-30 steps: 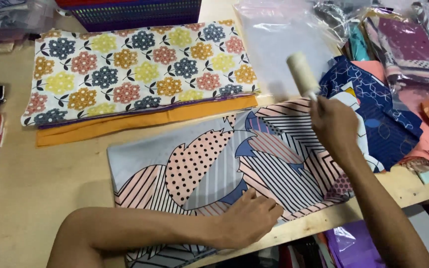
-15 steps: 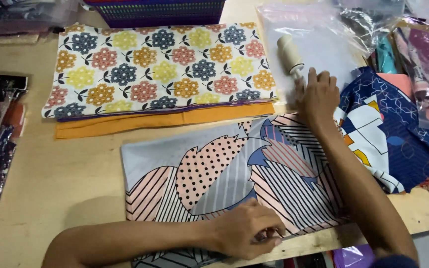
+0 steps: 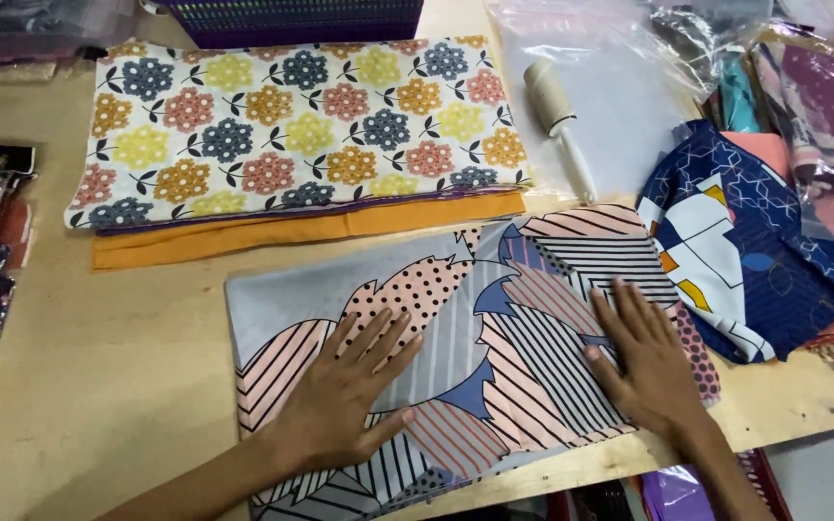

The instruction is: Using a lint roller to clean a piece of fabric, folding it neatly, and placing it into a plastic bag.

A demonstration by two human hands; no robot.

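Wooden table (image 3: 98,386): fills the frame, pale plywood top, its near edge at lower right.

Patterned cloth (image 3: 456,338): centre to lower centre, spread flat. Grey ground with pink, striped, dotted and blue leaf-like shapes. Its lower edge hangs slightly over the table edge.

Floral cloth (image 3: 291,125): upper left to upper centre, folded, lying on an orange cloth (image 3: 311,232) that shows along its lower edge.

Blue cloth (image 3: 745,251): right of the frame, crumpled, just beside the patterned cloth.

Left hand (image 3: 345,396): lower centre, palm down, fingers spread, pressed flat on the patterned cloth, gripping nothing.

Right hand (image 3: 644,357): lower right, flat and open on the same cloth. Half a second ago it was up beside the lint roller; a second ago it held the roller.

Lint roller (image 3: 557,116): upper right, lying loose on a clear plastic bag (image 3: 620,96), well apart from both hands.
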